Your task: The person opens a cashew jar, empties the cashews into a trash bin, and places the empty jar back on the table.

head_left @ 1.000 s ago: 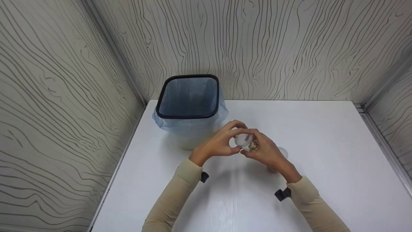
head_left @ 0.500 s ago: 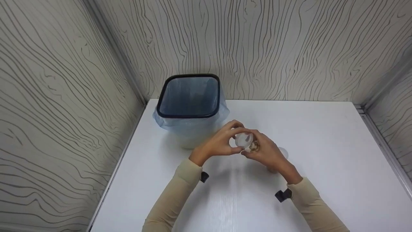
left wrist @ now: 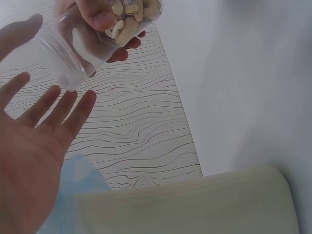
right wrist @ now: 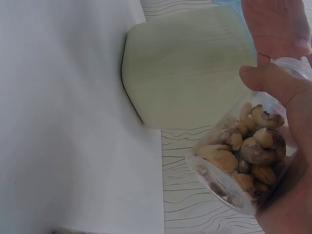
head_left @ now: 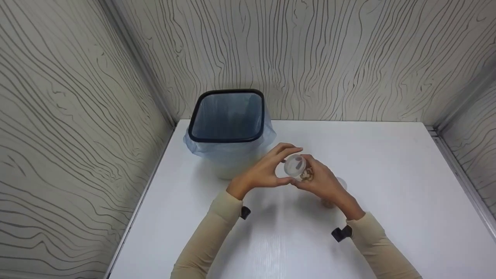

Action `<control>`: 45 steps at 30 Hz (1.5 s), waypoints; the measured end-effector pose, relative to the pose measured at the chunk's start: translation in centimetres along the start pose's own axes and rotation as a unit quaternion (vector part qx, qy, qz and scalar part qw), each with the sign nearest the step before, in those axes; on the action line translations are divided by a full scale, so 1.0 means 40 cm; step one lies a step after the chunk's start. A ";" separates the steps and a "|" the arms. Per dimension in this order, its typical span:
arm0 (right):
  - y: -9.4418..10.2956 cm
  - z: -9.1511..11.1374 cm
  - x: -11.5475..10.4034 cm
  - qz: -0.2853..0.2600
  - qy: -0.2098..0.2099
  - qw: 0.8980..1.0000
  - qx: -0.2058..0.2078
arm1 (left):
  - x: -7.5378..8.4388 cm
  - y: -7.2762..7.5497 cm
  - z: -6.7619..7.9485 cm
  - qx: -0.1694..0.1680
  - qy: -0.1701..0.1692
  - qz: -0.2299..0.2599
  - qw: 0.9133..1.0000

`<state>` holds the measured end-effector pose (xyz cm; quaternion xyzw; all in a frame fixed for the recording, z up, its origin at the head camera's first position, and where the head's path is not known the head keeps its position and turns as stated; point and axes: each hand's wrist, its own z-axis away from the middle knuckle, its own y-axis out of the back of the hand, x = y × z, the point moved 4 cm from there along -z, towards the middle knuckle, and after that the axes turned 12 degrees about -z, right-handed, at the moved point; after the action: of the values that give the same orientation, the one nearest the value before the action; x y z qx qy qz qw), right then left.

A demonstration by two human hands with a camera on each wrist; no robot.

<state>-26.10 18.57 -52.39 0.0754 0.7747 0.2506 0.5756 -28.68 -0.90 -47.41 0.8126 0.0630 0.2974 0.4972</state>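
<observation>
- Since half a second ago, the left hand's index finger has straightened and lifted away from the clear jar, so the jar's round end now shows whole. The right hand and the jar have hardly shifted.
- The right hand (head_left: 321,180) grips the clear jar (head_left: 294,166), its thumb on the near side and its other fingers wrapped round the far side.
- The jar is held above the table, tilted, with its ridged end toward the left hand. Whether a clear lid covers that end cannot be told.
- Whole nuts (right wrist: 261,148), tan and brown, fill the jar's lower part.
- The left hand (head_left: 267,170) is spread, its fingers apart and fairly straight around the jar's ridged end. Whether a fingertip touches the plastic cannot be told.
- Behind the right wrist, partly hidden, a second clear container (head_left: 341,184) stands on the table, with something brownish low inside it.
- Beyond the left hand stands an upright pale bin (right wrist: 185,68) with a black rim (head_left: 226,140) and a light blue liner (head_left: 217,149) folded over its outside.
- Beneath everything is a white table (head_left: 387,162).
- Around it rise pale walls (head_left: 294,58) patterned with dark, wavy wood-grain lines.
- Both forearms wear beige sleeves (head_left: 209,232).
</observation>
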 end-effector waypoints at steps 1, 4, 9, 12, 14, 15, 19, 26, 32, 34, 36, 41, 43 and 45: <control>0.001 -0.001 -0.001 -0.003 -0.001 1.000 0.000 | 0.001 0.002 -0.001 0.003 -0.007 0.000 1.000; 0.004 -0.002 -0.001 -0.012 -0.007 1.000 -0.001 | 0.004 0.007 -0.003 0.010 -0.022 -0.004 1.000; 0.008 -0.002 -0.002 -0.017 -0.009 1.000 -0.007 | 0.012 0.011 -0.006 0.016 -0.041 -0.021 0.999; 0.008 -0.003 -0.002 -0.016 -0.009 1.000 -0.010 | 0.017 0.010 -0.008 0.015 -0.054 -0.030 0.998; 0.007 -0.003 -0.002 -0.014 -0.012 1.000 -0.011 | 0.019 0.009 -0.008 0.013 -0.056 -0.037 0.998; 0.007 -0.004 -0.002 -0.014 -0.015 1.000 -0.012 | 0.019 0.009 -0.008 0.011 -0.056 -0.040 0.998; 0.003 -0.002 0.000 -0.016 -0.023 1.000 -0.012 | 0.019 0.006 -0.007 0.006 -0.047 -0.046 0.998; -0.001 0.001 0.002 -0.018 -0.024 0.999 -0.016 | 0.015 0.003 -0.006 0.010 -0.048 -0.042 0.998; 0.001 0.005 0.007 -0.022 -0.023 0.999 -0.019 | 0.011 0.000 -0.007 0.013 -0.048 -0.034 0.998; 0.001 0.005 0.008 -0.017 -0.022 0.999 -0.018 | 0.010 -0.001 -0.006 0.011 -0.046 -0.032 0.998; 0.001 0.006 0.008 -0.012 -0.022 1.000 -0.017 | 0.009 -0.001 -0.006 0.010 -0.043 -0.030 0.999; 0.001 0.008 0.005 -0.008 -0.023 1.000 -0.015 | 0.010 0.000 -0.005 0.006 -0.031 -0.031 0.999; 0.001 0.008 0.003 -0.006 -0.022 1.000 -0.015 | 0.009 0.001 -0.005 0.002 -0.021 -0.030 0.999; 0.001 0.008 0.001 -0.004 -0.020 1.000 -0.014 | 0.008 0.001 -0.005 -0.002 -0.012 -0.028 1.000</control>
<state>-25.82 18.73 -52.49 0.0693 0.7601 0.2572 0.5927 -28.54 -0.67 -47.17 0.8131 0.0793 0.2743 0.5074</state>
